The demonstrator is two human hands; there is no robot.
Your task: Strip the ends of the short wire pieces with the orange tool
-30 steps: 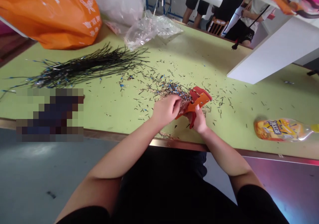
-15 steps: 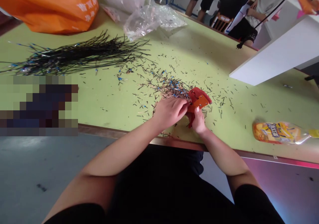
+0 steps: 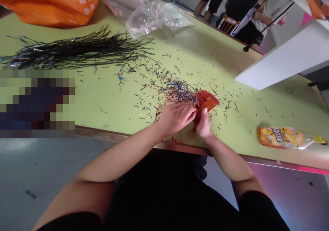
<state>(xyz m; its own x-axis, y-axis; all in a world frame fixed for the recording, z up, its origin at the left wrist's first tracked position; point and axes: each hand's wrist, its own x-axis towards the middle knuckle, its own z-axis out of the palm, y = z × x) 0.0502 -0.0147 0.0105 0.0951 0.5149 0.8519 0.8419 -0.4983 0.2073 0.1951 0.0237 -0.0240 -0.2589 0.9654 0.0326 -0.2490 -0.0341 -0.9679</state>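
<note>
My right hand (image 3: pixel 203 123) is wrapped round a red and orange hand tool (image 3: pixel 208 101), thumb on its orange side. Close against the tool's left side, my left hand (image 3: pixel 177 118) has its fingers pressed together; what they pinch is too small to make out. Just beyond my left hand lies a pile of short black, blue and copper-coloured clippings (image 3: pixel 181 92), with loose bits scattered around. A long bundle of black wires (image 3: pixel 84 49) with blue and shiny ends lies at the back left of the green table (image 3: pixel 113 100).
An orange bag (image 3: pixel 56 4) and crumpled clear plastic bags (image 3: pixel 159 16) lie at the back. A drink bottle (image 3: pixel 285 137) lies on its side at the right, below a white panel (image 3: pixel 280 59). Other people stand or sit beyond the table.
The camera view has shifted slightly. My left fingers look a little flatter and more extended beside the tool; the tool remains in my right hand.
</note>
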